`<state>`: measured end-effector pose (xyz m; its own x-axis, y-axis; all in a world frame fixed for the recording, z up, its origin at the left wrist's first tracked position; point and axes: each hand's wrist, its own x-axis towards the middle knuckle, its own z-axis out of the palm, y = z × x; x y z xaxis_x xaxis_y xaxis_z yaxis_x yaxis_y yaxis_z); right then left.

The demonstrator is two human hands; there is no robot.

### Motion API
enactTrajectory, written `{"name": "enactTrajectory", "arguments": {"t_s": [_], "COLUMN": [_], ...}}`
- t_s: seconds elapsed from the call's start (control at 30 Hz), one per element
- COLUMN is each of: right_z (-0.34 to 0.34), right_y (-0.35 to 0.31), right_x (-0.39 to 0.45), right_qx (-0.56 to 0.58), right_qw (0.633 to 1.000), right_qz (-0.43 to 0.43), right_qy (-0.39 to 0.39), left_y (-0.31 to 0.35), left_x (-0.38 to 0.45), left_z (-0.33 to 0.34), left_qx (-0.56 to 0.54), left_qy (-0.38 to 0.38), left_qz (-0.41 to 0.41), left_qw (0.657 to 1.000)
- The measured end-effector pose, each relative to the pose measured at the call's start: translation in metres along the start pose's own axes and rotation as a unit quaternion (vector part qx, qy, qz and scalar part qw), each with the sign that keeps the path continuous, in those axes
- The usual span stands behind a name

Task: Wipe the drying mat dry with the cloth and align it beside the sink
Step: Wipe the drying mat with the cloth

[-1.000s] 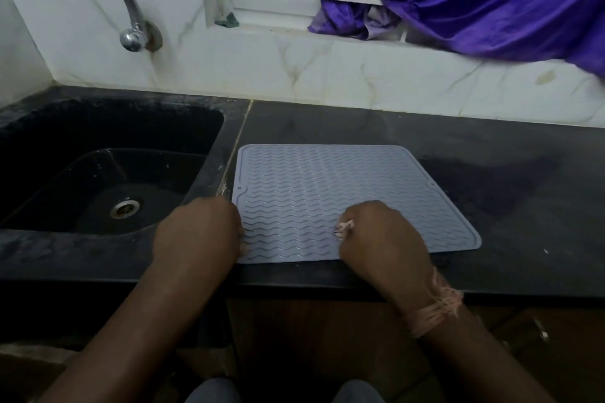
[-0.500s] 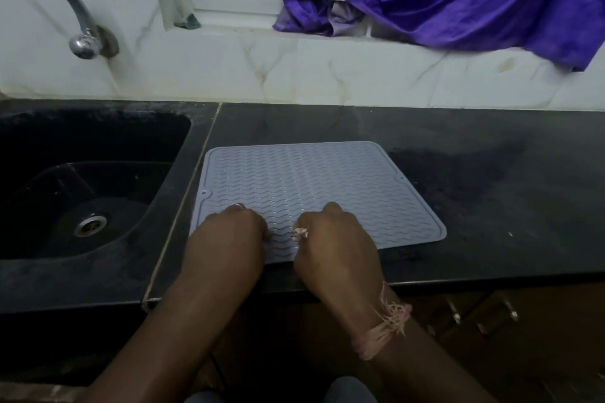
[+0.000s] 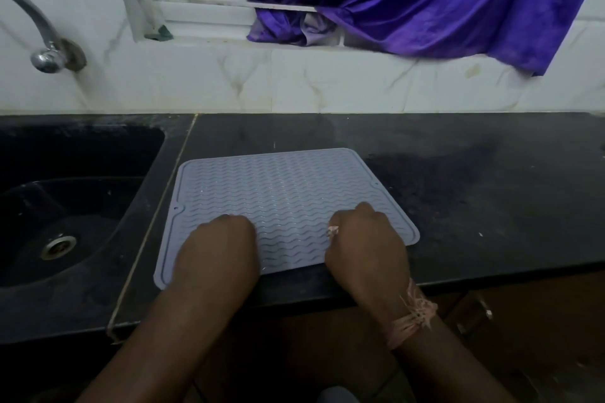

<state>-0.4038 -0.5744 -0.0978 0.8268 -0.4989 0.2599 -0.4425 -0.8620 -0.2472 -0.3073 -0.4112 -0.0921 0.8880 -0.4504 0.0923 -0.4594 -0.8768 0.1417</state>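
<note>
Left hand: mine, knuckles up on the mat's near left part; fingers curled under, whether they grip I cannot tell.
Right hand: mine, on the mat's near right part, fingers curled down; a pale scrap shows at the thumb side; grip I cannot tell.
Wrist: pink thread band on my right.
Mat: grey, wavy-ribbed, flat on the counter, slightly askew, left edge just beside the seam by the sink.
Sink: black, drain at bottom, left of the mat.
Tap: on the wall above the sink.
Curtain: purple, over the window sill.
</note>
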Motion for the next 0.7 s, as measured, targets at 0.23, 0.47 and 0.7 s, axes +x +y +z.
{"name": "enactTrajectory", "arguments": {"t_s": [0.23, 0.47, 0.7], "right_z": [0.005, -0.015, -0.007], "right_y": [0.001, 0.061, 0.029], "right_x": [-0.003, 0.015, 0.007], "right_qx": [0.021, 0.002, 0.013], "right_qw": [1.0, 0.996, 0.999], "right_qz": [-0.005, 0.091, 0.044], "right_qy": [0.003, -0.007, -0.002], "left_y": [0.047, 0.042, 0.064], "left_x": [0.005, 0.01, 0.014], "left_z": [0.022, 0.016, 0.019], "left_qx": [-0.011, -0.044, -0.02], "left_qy": [0.05, 0.017, 0.045], "left_qz": [0.081, 0.075, 0.143], "left_qw": [0.995, 0.996, 0.988]}}
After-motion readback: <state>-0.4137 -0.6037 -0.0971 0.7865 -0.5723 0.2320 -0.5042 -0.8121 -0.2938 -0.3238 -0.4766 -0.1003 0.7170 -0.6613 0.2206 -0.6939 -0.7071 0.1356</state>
